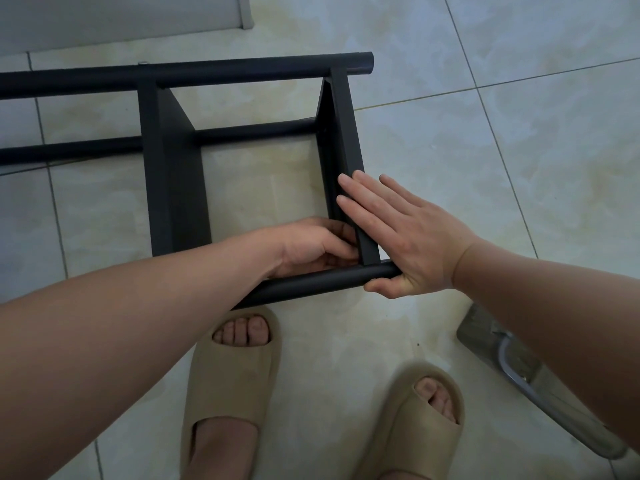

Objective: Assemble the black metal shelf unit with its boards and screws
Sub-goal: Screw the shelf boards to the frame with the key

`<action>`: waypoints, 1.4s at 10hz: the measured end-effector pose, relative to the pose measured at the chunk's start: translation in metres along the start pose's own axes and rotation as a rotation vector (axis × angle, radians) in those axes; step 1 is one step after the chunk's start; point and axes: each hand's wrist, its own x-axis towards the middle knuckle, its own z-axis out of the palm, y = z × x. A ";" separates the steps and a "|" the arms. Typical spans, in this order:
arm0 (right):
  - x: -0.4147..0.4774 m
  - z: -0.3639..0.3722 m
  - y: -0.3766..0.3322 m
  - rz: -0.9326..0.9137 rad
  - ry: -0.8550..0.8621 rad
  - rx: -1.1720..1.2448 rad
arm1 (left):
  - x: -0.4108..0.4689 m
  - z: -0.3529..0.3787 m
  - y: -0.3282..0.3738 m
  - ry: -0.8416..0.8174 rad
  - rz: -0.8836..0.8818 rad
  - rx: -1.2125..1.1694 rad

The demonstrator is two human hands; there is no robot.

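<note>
The black metal shelf unit lies on its side on the tiled floor. Its far tube [207,72] runs across the top and its near tube [311,284] lies just in front of my feet. Two black boards stand on edge between them: a left board [173,188] and a right board [341,140]. My left hand [311,245] reaches inside the frame, fingers curled at the joint of the right board and the near tube; what they pinch is hidden. My right hand [398,237] lies flat, fingers spread, against the right board's outer edge, thumb under the near tube's end.
My feet in beige slides [232,375] stand just behind the near tube. A clear plastic bag with a metal part [512,365] lies on the floor at the right. A grey panel [121,15] lies at the top left.
</note>
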 end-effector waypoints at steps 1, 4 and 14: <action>0.000 0.000 0.000 0.002 0.011 0.011 | 0.001 0.001 -0.003 0.036 -0.025 0.030; 0.000 -0.001 0.000 0.002 0.004 0.015 | 0.000 -0.001 0.002 0.043 -0.045 0.054; 0.000 -0.001 0.000 -0.002 -0.003 0.007 | -0.002 0.001 0.006 0.030 -0.030 0.020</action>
